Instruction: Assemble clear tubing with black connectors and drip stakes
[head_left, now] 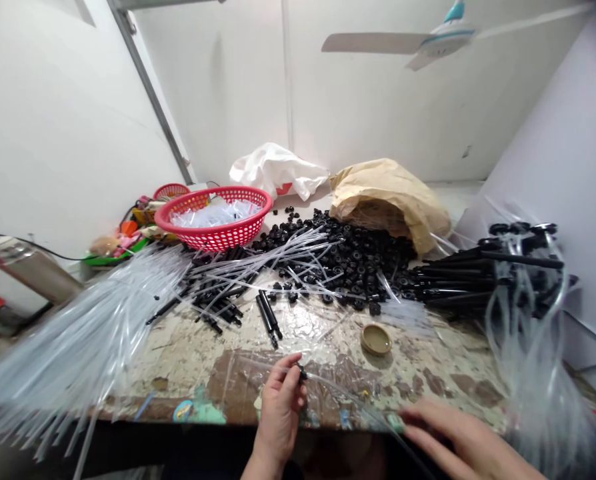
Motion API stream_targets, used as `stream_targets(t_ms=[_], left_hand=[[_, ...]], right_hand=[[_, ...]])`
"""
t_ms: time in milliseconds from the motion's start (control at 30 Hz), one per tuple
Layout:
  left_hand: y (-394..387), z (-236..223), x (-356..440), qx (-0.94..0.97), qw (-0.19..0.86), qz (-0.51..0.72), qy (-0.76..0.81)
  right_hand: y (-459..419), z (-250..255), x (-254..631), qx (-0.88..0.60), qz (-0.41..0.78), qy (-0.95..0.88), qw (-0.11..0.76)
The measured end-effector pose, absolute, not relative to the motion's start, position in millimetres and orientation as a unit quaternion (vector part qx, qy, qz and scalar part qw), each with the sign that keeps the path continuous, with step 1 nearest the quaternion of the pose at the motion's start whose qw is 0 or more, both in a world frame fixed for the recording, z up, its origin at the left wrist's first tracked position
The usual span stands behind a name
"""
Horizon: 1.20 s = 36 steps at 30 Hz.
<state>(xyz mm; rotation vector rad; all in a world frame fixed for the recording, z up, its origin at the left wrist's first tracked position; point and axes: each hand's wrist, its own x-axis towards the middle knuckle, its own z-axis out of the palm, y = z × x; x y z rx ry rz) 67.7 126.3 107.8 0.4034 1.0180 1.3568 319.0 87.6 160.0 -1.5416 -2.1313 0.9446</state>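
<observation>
My left hand [282, 403] is at the front edge of the worktable, with thumb and fingers pinched on a small black plastic cap [302, 373]. A thin clear plastic tube [335, 385] runs from the cap down to the right. Blurred by motion, my right hand [455, 437] is beside the lower stretch of this tube; whether its fingers grip it cannot be made out. Two black plastic tubes [269, 317] lie just beyond my left hand. A small round dish [377, 339] with liquid in it sits farther right.
Piled black caps [363, 260] cover the table's middle back, below an open brown bag [393, 190]. A red basket [213, 233] holds clear pieces. Bundled clear tubes [93, 327] overhang the left front edge. Black tubes [458, 280] with clear hoses are stacked at right.
</observation>
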Motion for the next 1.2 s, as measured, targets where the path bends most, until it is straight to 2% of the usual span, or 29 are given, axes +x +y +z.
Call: stream_targets(t_ms=[167, 367, 500, 867, 1200], left_hand=[[124.0, 103.7, 64.3, 0.197, 0.666, 0.571, 0.438], [125.1, 99.5, 61.6, 0.205, 0.693, 0.56, 0.405], [125.6, 94.3, 59.7, 0.219, 0.705, 0.551, 0.388], [125.0, 95.3, 57.6, 0.218, 0.73, 0.532, 0.37], [127.4, 92.1, 58.4, 0.211, 0.729, 0.533, 0.375]], right_hand=[[177.5, 182.1, 245.3, -0.493, 0.272, -0.808, 0.173], [255.0, 158.1, 166.8, -0.491, 0.244, -0.823, 0.151], [282.4, 146.0, 145.4, -0.509, 0.23, -0.82, 0.128], [285.2, 143.9, 127.5, -0.539, 0.219, -0.806, 0.107], [291.4, 135.7, 99.4, -0.555, 0.32, -0.755, 0.138]])
